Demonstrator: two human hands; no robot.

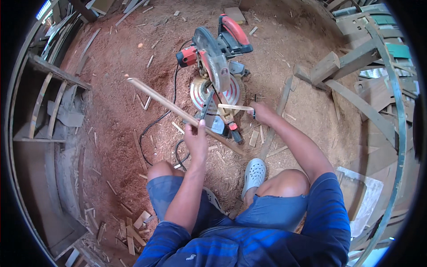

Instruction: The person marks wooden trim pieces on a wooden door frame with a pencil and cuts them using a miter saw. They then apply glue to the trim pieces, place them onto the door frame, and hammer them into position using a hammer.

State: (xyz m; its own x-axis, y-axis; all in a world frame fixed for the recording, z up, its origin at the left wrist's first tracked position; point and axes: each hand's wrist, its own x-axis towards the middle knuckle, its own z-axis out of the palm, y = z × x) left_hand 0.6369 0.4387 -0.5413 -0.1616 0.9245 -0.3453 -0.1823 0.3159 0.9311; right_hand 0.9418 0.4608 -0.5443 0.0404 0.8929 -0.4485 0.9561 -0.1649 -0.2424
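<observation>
My left hand point(195, 139) is closed round a long, thin wooden strip point(162, 100) that slants from upper left down to lower right. My right hand point(262, 113) grips a short, pale wooden piece point(235, 107) and a small dark object that I cannot make out, just right of the saw's base. The red, grey and black mitre saw point(213, 62) stands on the floor ahead, with its round table point(195, 93) and striped insert under the clear guard. A black cable point(141, 142) runs from it to the left.
Sawdust and wood offcuts point(133, 236) cover the floor point(115, 169). A wooden cabinet frame point(53, 107) stands at the left. Beams point(360, 58) and leaning boards point(378, 115) crowd the right side. My shoe point(254, 173) is below the saw, beside a long plank point(280, 102).
</observation>
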